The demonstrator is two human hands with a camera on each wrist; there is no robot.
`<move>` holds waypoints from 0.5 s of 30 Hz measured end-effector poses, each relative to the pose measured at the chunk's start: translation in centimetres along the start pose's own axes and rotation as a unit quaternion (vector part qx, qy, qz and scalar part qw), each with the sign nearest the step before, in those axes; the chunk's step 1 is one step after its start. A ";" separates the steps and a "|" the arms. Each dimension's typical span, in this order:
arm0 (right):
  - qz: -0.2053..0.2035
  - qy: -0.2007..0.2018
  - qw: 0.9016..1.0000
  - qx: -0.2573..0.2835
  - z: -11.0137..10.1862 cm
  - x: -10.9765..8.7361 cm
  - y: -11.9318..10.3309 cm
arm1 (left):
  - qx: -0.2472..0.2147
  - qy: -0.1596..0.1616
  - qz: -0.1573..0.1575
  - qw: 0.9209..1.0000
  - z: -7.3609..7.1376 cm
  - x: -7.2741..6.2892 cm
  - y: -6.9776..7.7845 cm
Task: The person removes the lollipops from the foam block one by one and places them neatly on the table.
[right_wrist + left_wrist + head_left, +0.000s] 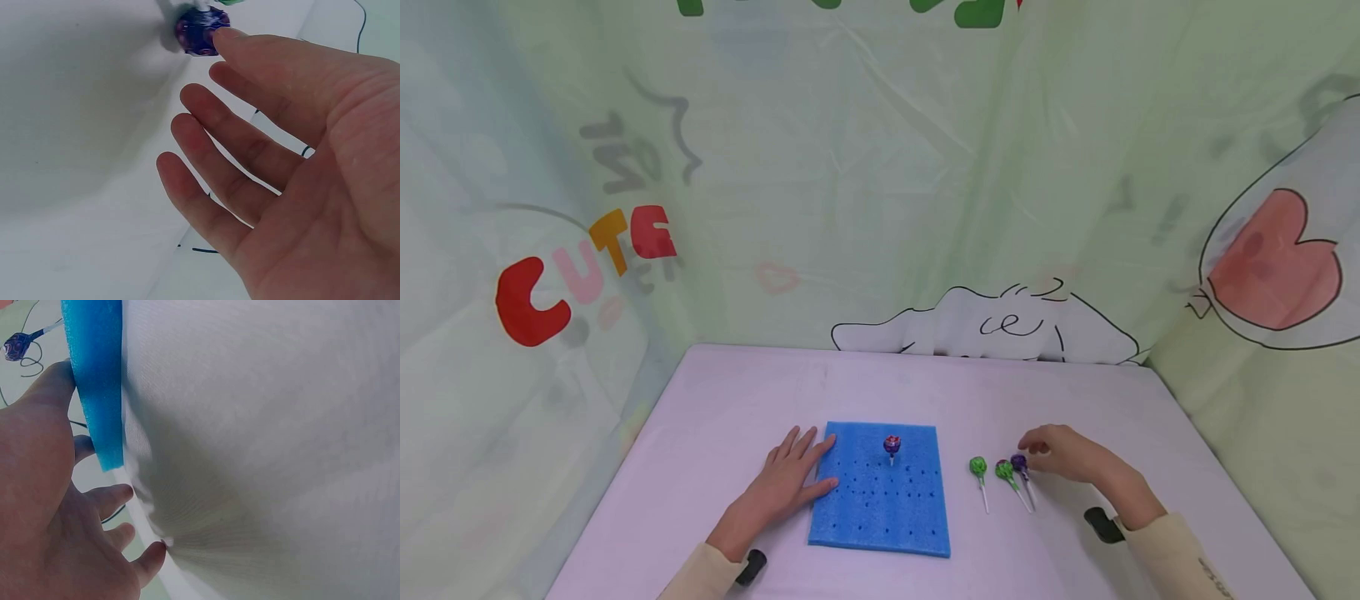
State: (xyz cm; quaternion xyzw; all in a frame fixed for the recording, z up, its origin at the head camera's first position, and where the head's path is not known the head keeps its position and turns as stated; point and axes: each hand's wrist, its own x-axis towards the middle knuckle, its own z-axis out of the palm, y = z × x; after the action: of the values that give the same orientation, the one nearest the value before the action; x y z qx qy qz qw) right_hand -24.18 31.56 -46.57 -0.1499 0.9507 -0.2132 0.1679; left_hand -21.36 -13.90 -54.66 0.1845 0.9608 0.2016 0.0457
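A blue foam board (pixel 887 529) with rows of small holes lies on the table. One purple-wrapped lollipop (pixel 892 444) stands upright in its upper part. My left hand (pixel 782 481) is spread at the board's left edge, with thumb and index finger touching the foam and the other fingertips on the table. To the right of the board, two green lollipops (pixel 977 467) (pixel 1005 472) and another purple lollipop (pixel 1019 463) lie flat, sticks towards me. My right hand (pixel 1060 452) is beside that purple one, fingers loosely bent; its thumb tip overlaps the wrapped head (pixel 201 31) in the right wrist view.
The pale table (pixel 760 375) reaches back to a printed cloth backdrop (pixel 887 208), with cloth on both sides too. Dark wrist devices (pixel 1103 525) (pixel 751 567) sit by both sleeves.
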 end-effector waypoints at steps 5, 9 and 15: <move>-0.008 0.005 1.000 0.003 -0.3 0.0 -0.6 | -0.003 0.001 0.000 1.000 -0.1 0.0 0.1; -0.010 0.012 1.000 -0.003 -0.2 0.3 -0.8 | -0.001 -0.001 -0.001 1.000 -0.2 0.0 0.1; -0.006 0.034 0.999 -0.016 0.5 1.0 -1.0 | -0.007 -0.003 -0.001 1.000 -0.3 -0.1 0.3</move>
State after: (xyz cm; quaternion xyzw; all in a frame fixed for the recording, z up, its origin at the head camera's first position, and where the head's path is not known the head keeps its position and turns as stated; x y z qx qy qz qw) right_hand -24.72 30.15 -46.77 -0.1506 0.9582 -0.2043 0.1318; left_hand -21.19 -13.84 -54.30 0.1840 0.9595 0.2073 0.0501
